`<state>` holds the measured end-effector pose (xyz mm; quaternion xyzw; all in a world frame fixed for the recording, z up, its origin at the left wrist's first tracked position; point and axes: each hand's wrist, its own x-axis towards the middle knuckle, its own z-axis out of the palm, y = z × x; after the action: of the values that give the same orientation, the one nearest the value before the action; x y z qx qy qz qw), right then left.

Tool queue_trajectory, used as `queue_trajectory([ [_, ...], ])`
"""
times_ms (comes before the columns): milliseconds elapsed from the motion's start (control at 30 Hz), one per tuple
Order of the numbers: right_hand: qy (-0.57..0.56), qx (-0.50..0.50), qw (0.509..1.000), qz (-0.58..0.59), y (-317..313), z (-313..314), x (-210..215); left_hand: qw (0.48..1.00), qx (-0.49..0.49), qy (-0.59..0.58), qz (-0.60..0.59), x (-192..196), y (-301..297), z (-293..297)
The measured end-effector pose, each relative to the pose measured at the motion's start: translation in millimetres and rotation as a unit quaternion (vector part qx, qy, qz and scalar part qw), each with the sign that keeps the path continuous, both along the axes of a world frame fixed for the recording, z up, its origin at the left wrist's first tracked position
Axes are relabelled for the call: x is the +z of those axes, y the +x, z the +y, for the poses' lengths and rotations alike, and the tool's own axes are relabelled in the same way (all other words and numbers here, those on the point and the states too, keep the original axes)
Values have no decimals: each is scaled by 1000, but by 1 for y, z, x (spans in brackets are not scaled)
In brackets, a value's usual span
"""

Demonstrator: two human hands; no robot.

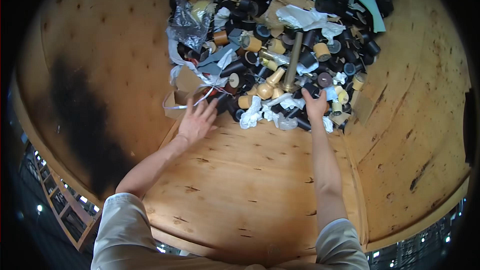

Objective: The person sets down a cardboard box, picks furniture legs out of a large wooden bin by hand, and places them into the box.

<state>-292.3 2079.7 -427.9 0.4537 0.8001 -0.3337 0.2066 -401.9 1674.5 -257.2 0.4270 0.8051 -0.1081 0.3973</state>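
A heap of short furniture legs, black and light wood, some with bolts, fills the far part of a large wooden bin. At its near left edge my left hand (196,122) reaches out with spread fingers, holding nothing, beside a black leg (218,104) and a thin pale strap (202,88). My right hand (315,107) is at the near right of the heap, thumb and fingers closed about a dark cylindrical leg (311,89). Between the hands lie a turned pale wooden leg (269,87), a long brass-coloured tube (294,62) and crumpled white paper (251,113).
Tall plywood walls (415,120) rise on both sides; the left one bears a black smudge (80,115). An open cardboard box (186,82), clear plastic wrap (189,25) and torn cardboard (287,2) are mixed into the heap. The plywood floor (240,170) stretches toward me.
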Motion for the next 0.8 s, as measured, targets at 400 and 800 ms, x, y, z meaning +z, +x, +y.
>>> queue_trajectory([
  [400, -16, 188, 964, -188, -26, -12, 39, 993, -110, 26, 46, -196, -7, 101],
  [800, 81, -139, 980, 118, -26, 91, 20, 561, 675, 169, -448, -116, -118, 72],
])
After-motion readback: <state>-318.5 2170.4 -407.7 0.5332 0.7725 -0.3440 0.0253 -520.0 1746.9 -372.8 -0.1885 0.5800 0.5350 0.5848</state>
